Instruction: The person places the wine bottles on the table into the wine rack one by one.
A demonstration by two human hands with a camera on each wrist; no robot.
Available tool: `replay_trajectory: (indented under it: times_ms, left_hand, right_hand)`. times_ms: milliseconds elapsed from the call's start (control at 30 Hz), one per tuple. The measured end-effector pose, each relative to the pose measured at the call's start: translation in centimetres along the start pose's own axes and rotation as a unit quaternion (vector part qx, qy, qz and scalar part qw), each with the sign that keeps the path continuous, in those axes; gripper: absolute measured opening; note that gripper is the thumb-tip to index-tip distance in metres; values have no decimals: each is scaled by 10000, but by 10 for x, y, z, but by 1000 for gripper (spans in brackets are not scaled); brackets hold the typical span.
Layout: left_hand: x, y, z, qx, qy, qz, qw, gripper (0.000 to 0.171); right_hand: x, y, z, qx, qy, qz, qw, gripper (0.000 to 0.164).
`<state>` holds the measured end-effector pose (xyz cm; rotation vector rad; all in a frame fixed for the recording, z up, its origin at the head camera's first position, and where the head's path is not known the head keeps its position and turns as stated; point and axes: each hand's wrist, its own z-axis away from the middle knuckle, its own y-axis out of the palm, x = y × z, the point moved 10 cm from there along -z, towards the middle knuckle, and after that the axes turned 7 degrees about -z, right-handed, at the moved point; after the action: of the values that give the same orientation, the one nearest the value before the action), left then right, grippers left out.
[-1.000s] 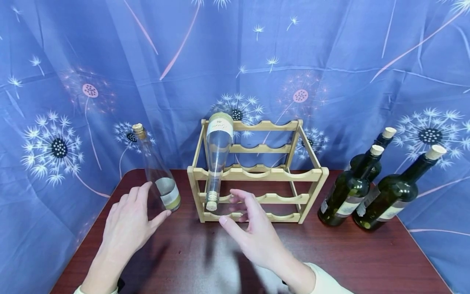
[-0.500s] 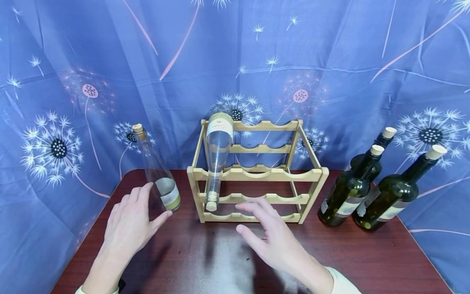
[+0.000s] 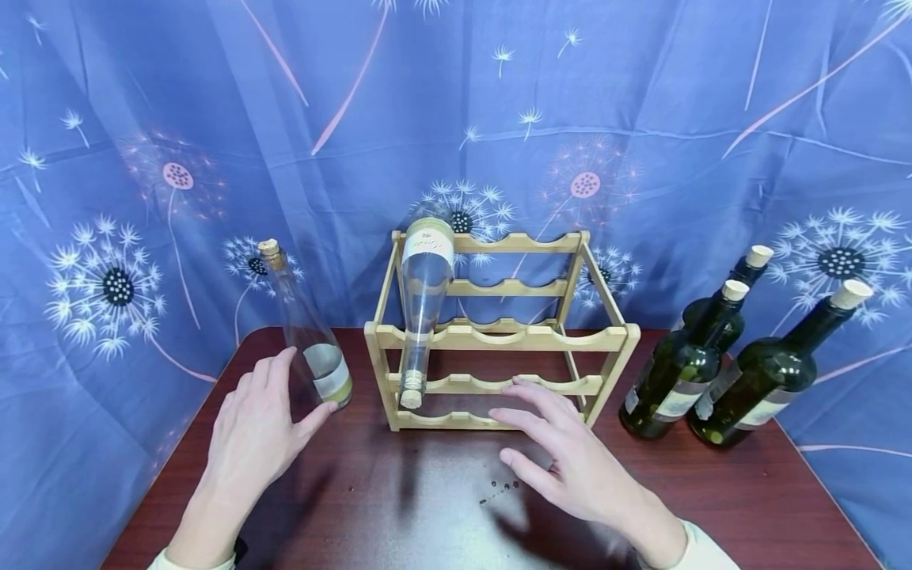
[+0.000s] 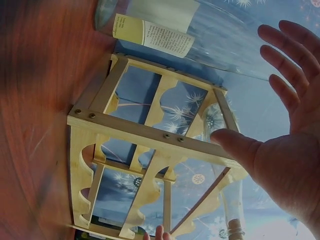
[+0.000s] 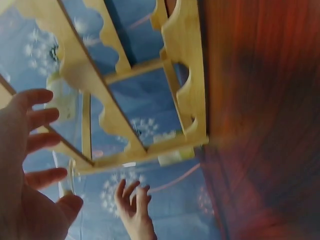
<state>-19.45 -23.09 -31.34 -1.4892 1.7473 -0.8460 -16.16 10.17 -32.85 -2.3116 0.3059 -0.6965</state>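
Note:
My left hand (image 3: pixel 249 431) is open beside a clear corked glass bottle (image 3: pixel 330 372), which stands upright at the table's left. In the left wrist view the fingers spread near that bottle's narrowing upper part, with a gap showing. My right hand (image 3: pixel 573 459) hovers empty in front of the wooden wine rack (image 3: pixel 527 340), fingers loosely parted. A second clear bottle (image 3: pixel 425 293) lies in the rack's top left cradle, its cork toward me and its base at the back. The right wrist view shows the right hand's fingers (image 5: pixel 42 118) apart, overlapping the rack.
Three dark green corked bottles stand at the table's right, the front ones being a left bottle (image 3: pixel 677 384) and a right bottle (image 3: pixel 765 380). Several small dark specks (image 3: pixel 507 486) lie on the reddish-brown table (image 3: pixel 399 530). A blue dandelion-print curtain (image 3: pixel 356 158) hangs behind.
My right hand has moved rightward and slightly nearer to me, away from the cork of the racked bottle. The left hand has stayed almost still beside the standing bottle.

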Motion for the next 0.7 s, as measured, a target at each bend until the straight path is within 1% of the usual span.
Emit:
replay_trajectory:
  times_ms: [133, 200, 267, 367, 500, 567, 700]
  left_hand:
    - [2, 1, -2, -94, -155, 168, 9997, 92]
    - [5, 2, -3, -158, -230, 269, 9992, 93]
    - [7, 2, -4, -221, -286, 363, 9987, 94]
    - [9, 4, -4, -284, -323, 479, 9979, 95]
    - [11, 9, -5, -296, -376, 631, 9969, 98]
    - [13, 12, -6, -330, -431, 717, 9960, 99]
    - [17, 18, -7, -449, -590, 921, 9930, 102]
  right_hand:
    - [-6, -6, 9, 64, -128, 102, 9998, 49]
    - [-8, -11, 13, -16, -244, 115, 9996, 49]
    - [-7, -19, 15, -211, -459, 109, 9987, 48]
    - [-5, -34, 18, -636, -852, 94, 9943, 46]
    - [-5, -52, 21, -1109, -1156, 175, 9869, 46]
    - [-6, -58, 23, -1226, -1239, 224, 9844, 47]
    - [-6, -65, 25, -1268, -1422, 265, 9813, 47]
